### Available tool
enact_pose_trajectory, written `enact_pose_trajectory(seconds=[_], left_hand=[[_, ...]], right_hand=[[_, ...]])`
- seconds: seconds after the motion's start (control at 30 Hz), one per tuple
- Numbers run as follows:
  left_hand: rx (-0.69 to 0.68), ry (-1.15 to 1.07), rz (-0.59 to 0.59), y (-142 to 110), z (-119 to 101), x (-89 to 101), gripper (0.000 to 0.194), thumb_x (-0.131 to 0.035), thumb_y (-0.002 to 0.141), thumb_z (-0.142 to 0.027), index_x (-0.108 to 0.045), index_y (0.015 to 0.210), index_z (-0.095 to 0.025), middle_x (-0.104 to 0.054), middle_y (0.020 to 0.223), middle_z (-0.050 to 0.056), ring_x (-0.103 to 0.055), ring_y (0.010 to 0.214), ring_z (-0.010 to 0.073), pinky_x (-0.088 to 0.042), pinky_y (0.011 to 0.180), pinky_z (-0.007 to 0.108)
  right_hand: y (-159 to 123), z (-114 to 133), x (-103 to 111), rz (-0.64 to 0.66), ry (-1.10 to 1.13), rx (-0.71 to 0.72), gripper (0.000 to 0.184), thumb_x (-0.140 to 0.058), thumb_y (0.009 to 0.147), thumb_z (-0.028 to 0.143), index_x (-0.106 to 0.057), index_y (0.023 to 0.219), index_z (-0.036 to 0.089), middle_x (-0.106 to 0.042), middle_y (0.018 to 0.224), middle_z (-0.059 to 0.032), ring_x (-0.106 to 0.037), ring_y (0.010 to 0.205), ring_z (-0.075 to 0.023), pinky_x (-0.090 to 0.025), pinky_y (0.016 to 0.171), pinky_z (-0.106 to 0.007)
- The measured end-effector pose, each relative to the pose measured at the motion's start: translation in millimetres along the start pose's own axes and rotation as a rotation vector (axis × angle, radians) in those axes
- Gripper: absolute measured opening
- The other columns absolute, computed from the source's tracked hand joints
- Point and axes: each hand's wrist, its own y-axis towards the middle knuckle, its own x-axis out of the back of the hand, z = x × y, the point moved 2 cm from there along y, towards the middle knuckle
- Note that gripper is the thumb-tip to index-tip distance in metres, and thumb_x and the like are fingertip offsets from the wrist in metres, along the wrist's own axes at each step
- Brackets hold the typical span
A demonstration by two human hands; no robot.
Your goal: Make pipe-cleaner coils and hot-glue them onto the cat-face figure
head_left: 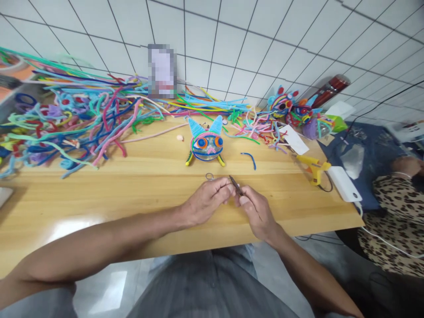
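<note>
Both of my hands meet over the wooden table [99, 198], near its front edge. My left hand [205, 201] has its fingers curled and pinched against a thin dark tool [236, 185], likely small scissors or pliers, whose metal loop [210, 176] shows just above the knuckles. My right hand [256, 212] pinches the same tool from the other side, thumb on top. Just behind the hands stands a pipe-cleaner creature [207, 143] with blue ears and orange eyes. A short blue pipe-cleaner piece [249, 158] lies to its right.
A big tangle of coloured pipe cleaners [82, 115] covers the table's back left. More finished figures [294, 112] stand at the back right. A yellow glue gun [313, 167] and a white power adapter [342, 183] lie at the right edge. Another person in leopard-print clothing [397, 221] sits at right.
</note>
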Motion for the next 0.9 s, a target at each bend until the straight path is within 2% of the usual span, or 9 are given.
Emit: enact_pose_trajectory(seconds=[0.2,0.33,0.4,0.5,0.53,0.63,0.73,0.8,0.9], left_hand=[[0.142,-0.233,0.046,3.4,6.3,-2.4,0.048,-0.054,0.098,-0.066,-0.060,0.089,-0.019,-0.046,0.069,-0.004,-0.039,0.060,0.0116,-0.034,0.057,0.024],[0.278,-0.407,0.007,9.8,13.9,-4.5,0.046,-0.059,0.093,-0.066,-0.055,0.085,-0.021,-0.040,0.061,-0.008,-0.030,0.051,0.0099,-0.028,0.051,0.024],[0.221,-0.286,-0.038,12.5,11.6,-1.1,0.042,-0.057,0.095,-0.060,-0.055,0.083,-0.021,-0.045,0.063,-0.006,-0.037,0.053,0.0111,-0.033,0.055,0.024],[-0.008,0.027,-0.024,11.4,-1.4,2.9,0.035,-0.052,0.103,-0.048,-0.060,0.084,-0.019,-0.063,0.080,0.002,-0.056,0.077,0.0162,-0.045,0.075,0.028],[-0.054,0.081,-0.016,9.5,-5.4,2.8,0.034,-0.049,0.105,-0.044,-0.061,0.085,-0.019,-0.065,0.085,0.004,-0.059,0.083,0.0173,-0.046,0.080,0.029],[-0.081,0.111,-0.043,3.6,-10.7,0.6,0.032,-0.044,0.109,-0.038,-0.060,0.088,-0.020,-0.066,0.085,0.003,-0.060,0.082,0.0174,-0.047,0.080,0.029],[-0.168,0.211,-0.033,2.2,-9.2,-2.5,0.032,-0.044,0.109,-0.036,-0.060,0.086,-0.020,-0.067,0.086,0.005,-0.060,0.083,0.0183,-0.047,0.082,0.030],[-0.153,0.234,-0.031,3.9,-5.2,-2.1,0.032,-0.044,0.109,-0.034,-0.061,0.086,-0.020,-0.068,0.086,0.005,-0.061,0.083,0.0181,-0.047,0.082,0.030],[-0.050,0.181,-0.043,6.8,0.1,2.5,0.030,-0.043,0.109,-0.034,-0.061,0.090,-0.019,-0.067,0.085,0.002,-0.061,0.080,0.0166,-0.048,0.077,0.027]], right_hand=[[5.9,-5.9,-4.6,-0.024,0.061,-0.022,0.040,-0.037,0.108,0.050,-0.054,0.084,0.024,-0.051,0.068,0.0022,-0.048,0.061,-0.0158,-0.038,0.060,-0.030],[14.0,-7.0,-0.1,-0.081,-0.029,0.008,0.030,-0.047,0.103,0.043,-0.055,0.081,0.024,-0.052,0.069,0.0013,-0.049,0.062,-0.0162,-0.038,0.062,-0.030],[16.0,-6.0,3.7,-0.077,-0.032,-0.034,0.026,-0.051,0.099,0.040,-0.055,0.079,0.024,-0.052,0.069,0.0009,-0.049,0.062,-0.0163,-0.038,0.061,-0.030],[12.7,-4.3,4.3,0.082,0.232,-0.213,0.030,-0.040,0.103,0.040,-0.054,0.082,0.025,-0.044,0.064,0.0035,-0.041,0.054,-0.0149,-0.035,0.053,-0.028],[10.6,-2.7,4.5,0.096,0.273,-0.230,0.031,-0.040,0.103,0.041,-0.054,0.082,0.024,-0.043,0.064,0.0037,-0.040,0.054,-0.0147,-0.035,0.052,-0.028],[5.9,2.0,6.7,-0.026,0.181,-0.158,0.030,-0.051,0.100,0.045,-0.057,0.080,0.023,-0.049,0.069,0.0015,-0.045,0.061,-0.0156,-0.039,0.058,-0.028],[5.4,0.0,3.6,0.057,0.289,-0.229,0.034,-0.040,0.104,0.045,-0.057,0.083,0.024,-0.047,0.065,0.0026,-0.043,0.056,-0.0151,-0.038,0.054,-0.028],[6.8,-1.6,3.7,0.069,0.268,-0.233,0.033,-0.040,0.103,0.044,-0.057,0.083,0.024,-0.045,0.063,0.0032,-0.041,0.053,-0.0147,-0.037,0.051,-0.027],[5.8,1.7,8.1,-0.102,0.026,-0.121,0.027,-0.054,0.096,0.043,-0.057,0.078,0.023,-0.050,0.066,0.0010,-0.047,0.060,-0.0156,-0.040,0.058,-0.028]])
